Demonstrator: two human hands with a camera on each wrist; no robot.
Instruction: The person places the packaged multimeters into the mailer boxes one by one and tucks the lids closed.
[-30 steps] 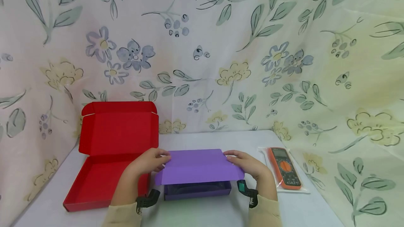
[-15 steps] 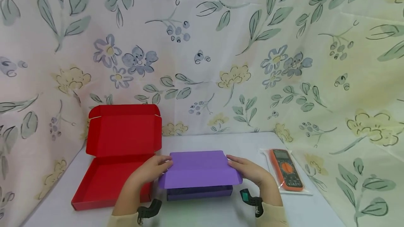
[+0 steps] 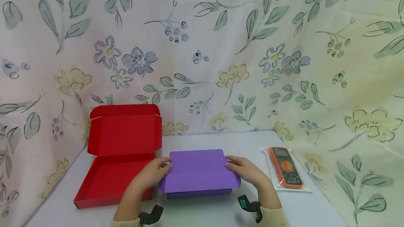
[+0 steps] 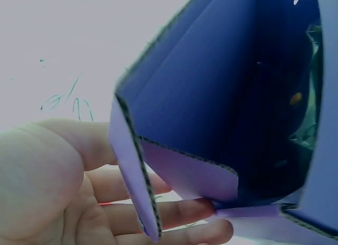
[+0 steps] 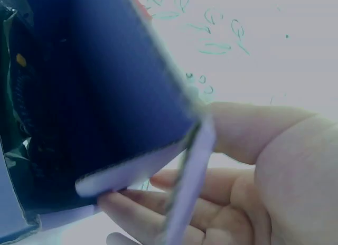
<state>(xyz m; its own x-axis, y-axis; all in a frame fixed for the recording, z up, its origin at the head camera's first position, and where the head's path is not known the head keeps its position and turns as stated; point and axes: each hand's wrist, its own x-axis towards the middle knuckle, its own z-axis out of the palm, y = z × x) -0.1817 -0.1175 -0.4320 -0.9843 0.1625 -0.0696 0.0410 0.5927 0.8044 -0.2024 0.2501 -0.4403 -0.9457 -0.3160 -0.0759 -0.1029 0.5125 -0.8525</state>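
Note:
A purple cardboard box (image 3: pixel 199 178) stands mid-table with its lid lowered at a slant over the base; a narrow strip of the base shows beneath the front flap. My left hand (image 3: pixel 154 172) holds the lid's left edge, thumb on top and fingers by the side flap (image 4: pixel 185 168). At the right edge, my right hand (image 3: pixel 247 171) grips the lid in the same way. Through the gap, the wrist views show a dark item in shiny clear plastic (image 5: pixel 21 113) with a small orange-yellow spot; its kind is unclear.
An open red cardboard box (image 3: pixel 108 181) stands at left, its lid (image 3: pixel 124 129) upright. On the right lies an orange-and-black multimeter (image 3: pixel 286 167) in a clear plastic bag. A floral cloth (image 3: pixel 202 62) hangs behind the white table (image 3: pixel 195 216).
Both hands have brought the purple lid downward toward the base, and the dark gap under its front flap has narrowed. The red box and the multimeter stay in place.

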